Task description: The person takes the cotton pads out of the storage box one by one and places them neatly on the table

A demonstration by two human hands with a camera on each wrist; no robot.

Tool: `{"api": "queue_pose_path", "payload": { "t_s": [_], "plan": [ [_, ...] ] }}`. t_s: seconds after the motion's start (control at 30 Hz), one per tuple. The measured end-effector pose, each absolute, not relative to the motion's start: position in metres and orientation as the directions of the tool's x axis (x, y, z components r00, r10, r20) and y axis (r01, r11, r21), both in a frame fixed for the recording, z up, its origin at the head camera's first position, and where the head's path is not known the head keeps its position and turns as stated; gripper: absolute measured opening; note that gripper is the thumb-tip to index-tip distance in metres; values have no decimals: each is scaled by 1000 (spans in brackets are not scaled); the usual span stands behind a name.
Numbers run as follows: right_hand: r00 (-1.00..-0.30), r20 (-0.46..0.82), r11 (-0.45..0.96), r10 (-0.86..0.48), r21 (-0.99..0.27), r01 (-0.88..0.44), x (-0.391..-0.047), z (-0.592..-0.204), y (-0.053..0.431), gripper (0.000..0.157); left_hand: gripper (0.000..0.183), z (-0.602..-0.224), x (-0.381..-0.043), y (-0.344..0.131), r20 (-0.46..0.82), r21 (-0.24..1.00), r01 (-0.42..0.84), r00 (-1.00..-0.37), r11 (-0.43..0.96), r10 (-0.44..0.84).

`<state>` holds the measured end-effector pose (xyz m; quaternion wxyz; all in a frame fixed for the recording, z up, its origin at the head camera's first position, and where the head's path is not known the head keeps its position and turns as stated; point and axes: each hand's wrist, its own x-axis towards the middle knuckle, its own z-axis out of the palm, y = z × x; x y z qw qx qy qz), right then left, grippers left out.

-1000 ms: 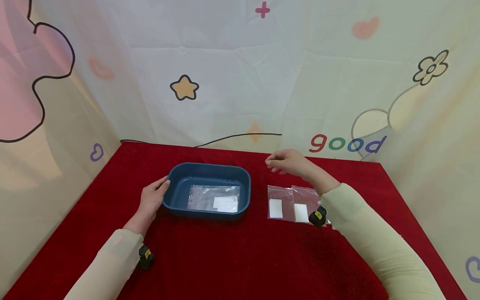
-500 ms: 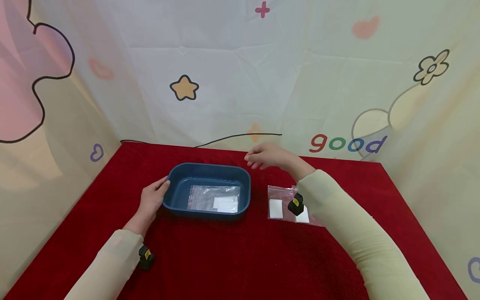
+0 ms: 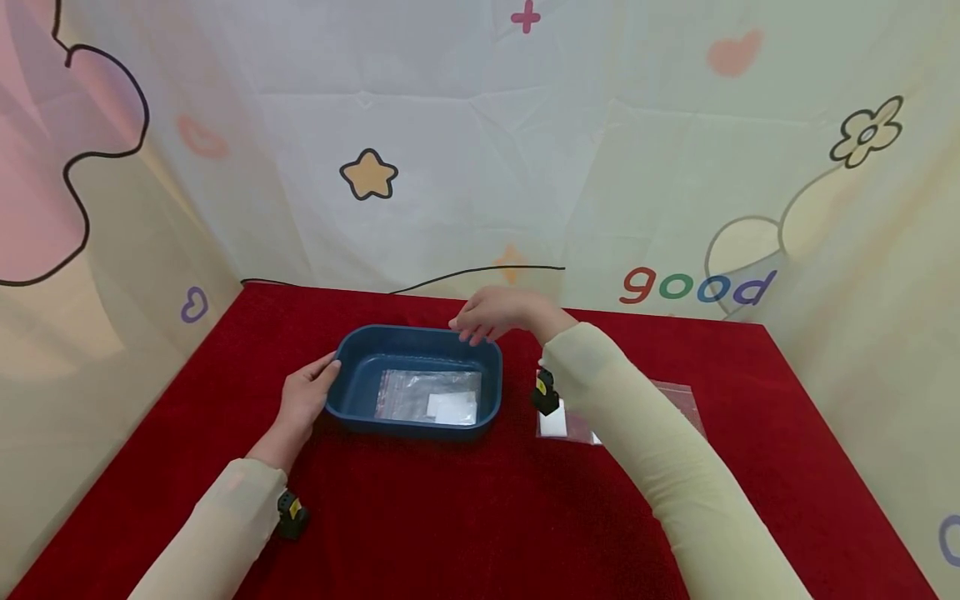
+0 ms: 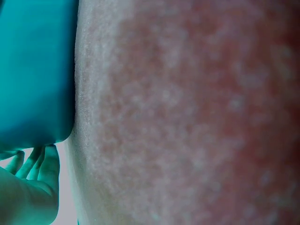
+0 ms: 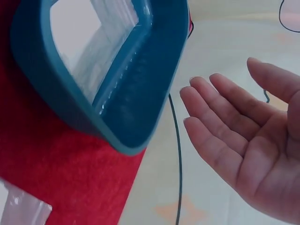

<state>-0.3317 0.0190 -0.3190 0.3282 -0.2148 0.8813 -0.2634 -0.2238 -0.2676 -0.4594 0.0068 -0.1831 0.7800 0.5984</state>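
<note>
A blue rectangular plastic basin [image 3: 415,428] lies on the red cloth in the head view. My left hand [image 3: 302,406] grips its left rim, thumb on the edge and fingers against the outer side; the left wrist view shows the fingers [image 4: 47,168] against the basin [image 4: 37,70]. Inside lie clear zip-lock bags [image 3: 408,393] with white squares in them, seemingly overlapping. My right hand [image 3: 497,313] hovers over the basin's far right corner. The right wrist view shows its palm [image 5: 255,159] bare, the fingers loosely extended and apart from the basin [image 5: 70,105].
To the basin's right, more zip-lock bags [image 3: 553,419] with white squares lie on the red cloth [image 3: 480,517], partly hidden by my right forearm. A printed curtain [image 3: 465,150] rises behind the table's far edge and along both sides.
My right hand has moved left from above the bags on the cloth to the basin's far right corner. My left hand and the basin have stayed in place.
</note>
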Motion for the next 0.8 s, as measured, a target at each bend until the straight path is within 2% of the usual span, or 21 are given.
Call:
{"api": "queue_pose_path", "payload": {
  "t_s": [0.8],
  "plan": [
    [-634, -604, 765, -483, -643, 29, -342, -363, -22, 45, 51, -458, -223, -266, -238, 932, -297, -933, 207, -269]
  ]
}}
